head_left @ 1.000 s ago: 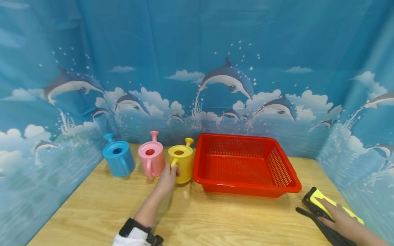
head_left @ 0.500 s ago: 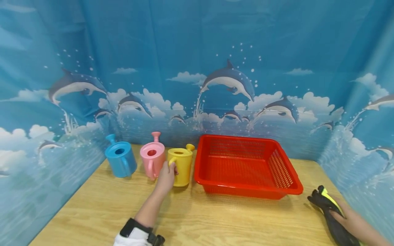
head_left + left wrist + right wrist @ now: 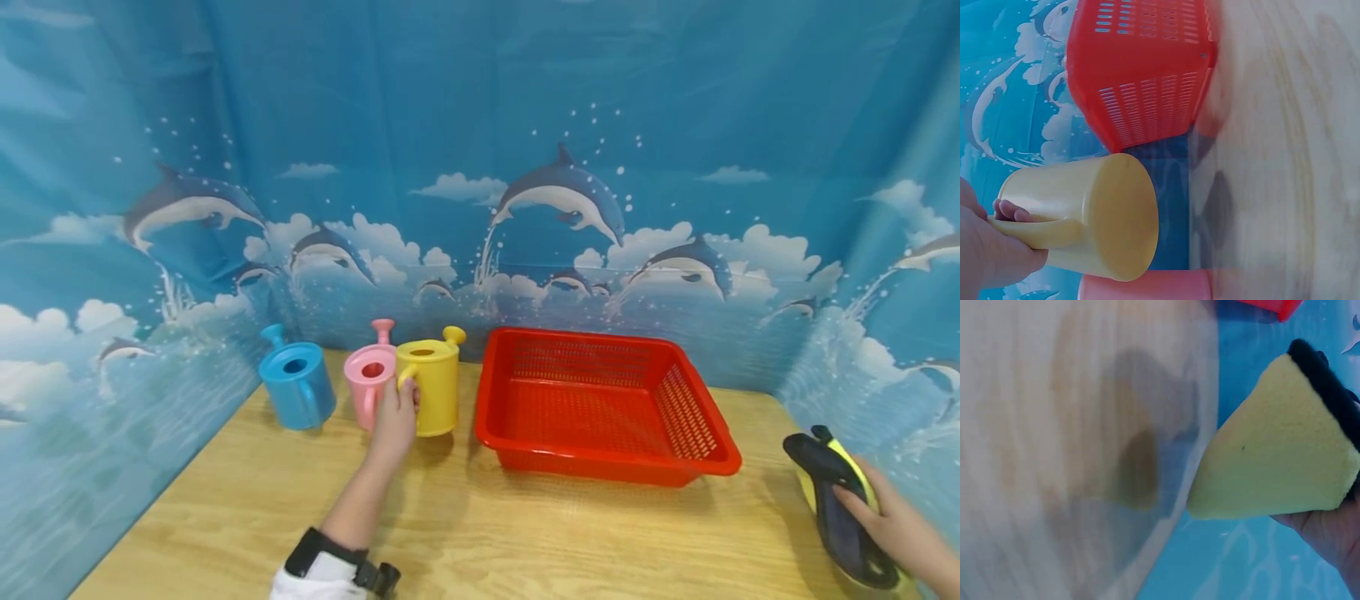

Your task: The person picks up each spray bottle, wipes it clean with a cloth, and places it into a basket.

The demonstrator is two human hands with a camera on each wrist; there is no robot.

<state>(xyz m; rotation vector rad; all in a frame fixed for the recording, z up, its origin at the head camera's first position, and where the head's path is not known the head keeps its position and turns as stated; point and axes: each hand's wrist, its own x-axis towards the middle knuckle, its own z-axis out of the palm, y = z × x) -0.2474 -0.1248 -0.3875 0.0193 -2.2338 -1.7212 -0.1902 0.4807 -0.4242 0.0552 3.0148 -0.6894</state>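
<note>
Just left of the basket (image 3: pixel 592 467), and apart from it, the yellow can (image 3: pixel 438 392) is held clear of the table (image 3: pixel 562 542). Its handle (image 3: pixel 1038 234) is gripped by the curled fingers of the left hand (image 3: pixel 396 417), so the can's body is set between those fingers and the basket. The can's long axis is held close to upright, with its spout (image 3: pixel 453 335) turned away from the hand. Right of the basket, a black-and-yellow pad (image 3: pixel 843 533) is gripped by the right hand (image 3: pixel 892 521); the exact kind of pad cannot be told. Of the two hands, the left is placed nearer the basket. Farther left of the basket, the pink can (image 3: pixel 360 392) is partly hidden, and the blue can (image 3: pixel 292 400) is seen beyond it.
</note>
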